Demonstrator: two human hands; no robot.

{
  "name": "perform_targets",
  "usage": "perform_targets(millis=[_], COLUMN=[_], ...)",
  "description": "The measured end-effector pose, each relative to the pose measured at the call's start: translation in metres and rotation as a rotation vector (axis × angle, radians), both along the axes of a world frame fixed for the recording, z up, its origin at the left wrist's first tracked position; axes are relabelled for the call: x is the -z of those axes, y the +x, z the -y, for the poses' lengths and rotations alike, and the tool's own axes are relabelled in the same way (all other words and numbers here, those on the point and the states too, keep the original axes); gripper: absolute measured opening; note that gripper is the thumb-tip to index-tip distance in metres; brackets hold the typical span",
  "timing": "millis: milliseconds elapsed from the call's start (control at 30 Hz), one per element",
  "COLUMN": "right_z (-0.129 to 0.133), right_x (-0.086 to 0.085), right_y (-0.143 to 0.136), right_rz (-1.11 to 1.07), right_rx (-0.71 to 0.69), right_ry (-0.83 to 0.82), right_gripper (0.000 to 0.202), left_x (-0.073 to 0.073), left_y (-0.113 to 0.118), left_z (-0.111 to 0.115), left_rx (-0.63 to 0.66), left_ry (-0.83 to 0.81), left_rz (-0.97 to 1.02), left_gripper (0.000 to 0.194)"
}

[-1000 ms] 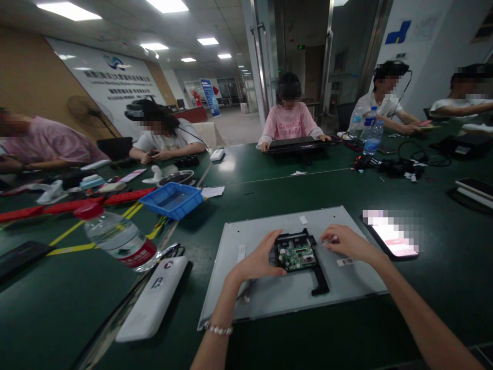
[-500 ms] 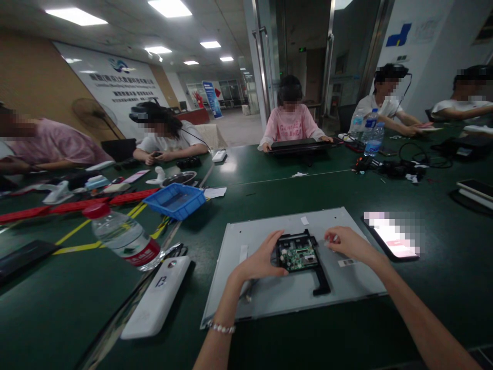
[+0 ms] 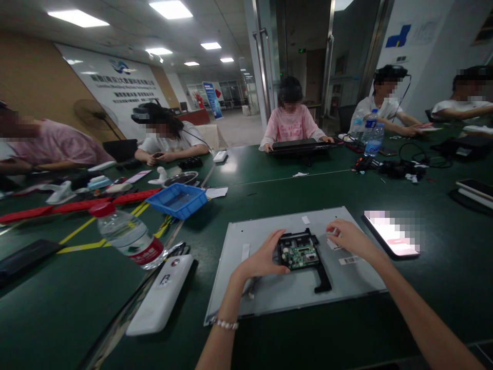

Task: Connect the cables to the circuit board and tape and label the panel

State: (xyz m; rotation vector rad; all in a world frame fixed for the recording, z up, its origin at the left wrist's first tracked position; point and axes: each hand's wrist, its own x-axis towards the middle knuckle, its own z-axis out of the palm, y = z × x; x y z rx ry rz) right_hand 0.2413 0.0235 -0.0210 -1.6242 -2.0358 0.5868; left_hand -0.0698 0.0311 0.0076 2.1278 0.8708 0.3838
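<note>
A green circuit board [image 3: 301,255] sits in a black plastic bracket [image 3: 322,280], which lies on a flat grey metal panel [image 3: 269,303]. My left hand [image 3: 265,257] spans the bracket's left side, thumb at the near edge and fingers at the far edge, gripping it. To the right of the bracket, my right hand [image 3: 346,237] hovers just over the panel, apart from the board. Its thumb and fingertips are pinched together; what they hold, if anything, is too small to make out. A short cable [image 3: 251,289] lies on the panel below my left wrist.
A phone with a lit screen [image 3: 391,235] lies right of the panel. On the left are a white power bank [image 3: 159,298], a tilted water bottle [image 3: 129,239] and a blue tray [image 3: 177,200]. Several people sit around the green table [image 3: 246,200], one opposite holding a dark panel [image 3: 302,147].
My right hand has shifted slightly up, and its fingers have curled in more. My left hand keeps its grip on the bracket. The view has moved very slightly.
</note>
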Motion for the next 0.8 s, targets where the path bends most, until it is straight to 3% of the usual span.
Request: perform_targets(millis=[267, 800], right_z=[0.005, 0.003], right_x=[0.004, 0.007], right_y=[0.004, 0.009], right_rz=[-0.054, -0.043], right_rx=[-0.102, -0.078], right_ry=[-0.089, -0.117], right_gripper=[0.025, 0.025], left_x=[0.004, 0.007], left_y=[-0.001, -0.003], left_z=[-0.002, -0.004], left_rx=[0.004, 0.013], left_ry=[-0.001, 0.009], left_rz=[-0.005, -0.027], left_gripper=[0.101, 0.102])
